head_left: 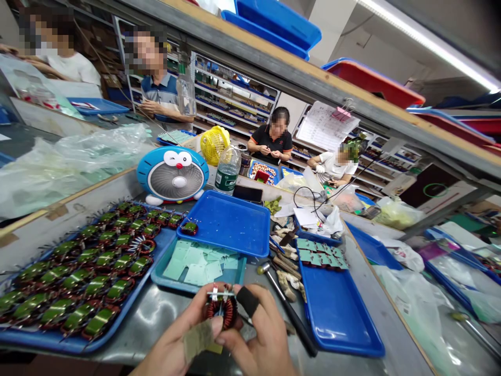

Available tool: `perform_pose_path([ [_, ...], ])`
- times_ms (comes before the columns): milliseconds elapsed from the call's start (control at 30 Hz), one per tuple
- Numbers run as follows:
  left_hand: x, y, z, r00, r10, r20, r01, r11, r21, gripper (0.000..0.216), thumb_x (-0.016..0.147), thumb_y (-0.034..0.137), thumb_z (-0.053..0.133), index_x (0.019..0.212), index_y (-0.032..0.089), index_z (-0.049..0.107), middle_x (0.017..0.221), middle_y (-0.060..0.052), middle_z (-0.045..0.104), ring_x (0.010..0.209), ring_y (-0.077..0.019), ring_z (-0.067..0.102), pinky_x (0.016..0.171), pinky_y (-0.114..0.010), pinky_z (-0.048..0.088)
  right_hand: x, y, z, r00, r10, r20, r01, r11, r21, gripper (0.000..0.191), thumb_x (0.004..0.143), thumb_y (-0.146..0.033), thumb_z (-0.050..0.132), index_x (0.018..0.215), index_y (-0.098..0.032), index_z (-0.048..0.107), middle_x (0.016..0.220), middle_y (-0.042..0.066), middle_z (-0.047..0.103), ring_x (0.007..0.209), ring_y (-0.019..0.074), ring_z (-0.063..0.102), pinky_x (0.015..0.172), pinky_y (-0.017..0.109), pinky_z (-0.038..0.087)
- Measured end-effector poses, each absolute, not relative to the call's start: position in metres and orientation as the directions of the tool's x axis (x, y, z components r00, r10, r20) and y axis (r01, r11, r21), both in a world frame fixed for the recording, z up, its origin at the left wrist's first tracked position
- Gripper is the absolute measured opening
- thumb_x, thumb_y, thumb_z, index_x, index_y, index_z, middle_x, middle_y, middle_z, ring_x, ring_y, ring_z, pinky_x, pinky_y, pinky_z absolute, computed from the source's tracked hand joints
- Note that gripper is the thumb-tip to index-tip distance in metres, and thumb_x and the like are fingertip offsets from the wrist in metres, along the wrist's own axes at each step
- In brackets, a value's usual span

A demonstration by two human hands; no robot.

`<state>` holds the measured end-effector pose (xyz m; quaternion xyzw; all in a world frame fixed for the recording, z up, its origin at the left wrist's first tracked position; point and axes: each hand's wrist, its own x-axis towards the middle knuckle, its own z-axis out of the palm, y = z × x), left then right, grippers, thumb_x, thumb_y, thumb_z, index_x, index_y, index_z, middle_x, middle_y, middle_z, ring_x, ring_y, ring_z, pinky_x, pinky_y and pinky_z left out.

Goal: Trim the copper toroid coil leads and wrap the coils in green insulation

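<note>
Left hand [176, 339] and right hand [260, 337] close together, fingers curled, pinching copper-wound toroid coil [222, 309] with silver pins on top, held above bench; tan paper strip [199, 338] against left hand; black finger wrap [247, 302] on right hand; black-handled steel hammer [287, 313] just right; blue plastic tray [78, 342] of green-wrapped coils left; teal tray [168, 282] of pale green sheets ahead; farther, blue cartoon-face fan [172, 175]; co-worker in black shirt [272, 141] beyond.

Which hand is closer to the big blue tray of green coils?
Left: the left hand sits right of the blue tray, apart from it; the right hand is farther off, beyond the copper coil both hold.
</note>
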<state>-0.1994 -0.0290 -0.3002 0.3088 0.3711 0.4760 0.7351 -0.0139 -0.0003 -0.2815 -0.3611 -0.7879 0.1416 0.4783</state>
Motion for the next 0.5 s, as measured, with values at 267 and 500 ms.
perform_pose_path([
  [267, -0.184, -0.028, -0.283, 0.201, 0.971, -0.133, -0.343, 0.197, 0.918, 0.051, 0.092, 0.049, 0.075, 0.135, 0.03, 0.056, 0.134, -0.007, 0.066, 0.122, -0.0293, 0.062, 0.1, -0.034, 0.05, -0.013, -0.005, -0.294, -0.275, 0.738, 0.617, 0.454, 0.665, -0.593, 0.04, 0.101, -0.036, 0.062, 0.14, -0.027, 0.056, 0.119, 0.01, 0.068, 0.105, 0.0242, 0.069, 0.088, 0.036, 0.061],
  [500, -0.189, -0.028, -0.279, 0.28, 0.94, -0.192, -0.503, 0.314, 0.805, 0.067, 0.082, 0.046, 0.086, 0.136, 0.029, 0.051, 0.117, -0.006, 0.066, 0.108, -0.027, 0.064, 0.091, -0.035, 0.049, -0.02, -0.015, -0.295, -0.275, 0.756, 0.594, 0.429, 0.649, -0.628, 0.045, 0.101, -0.039, 0.062, 0.145, -0.03, 0.053, 0.121, 0.011, 0.066, 0.107, 0.0263, 0.069, 0.087, 0.038, 0.061],
])
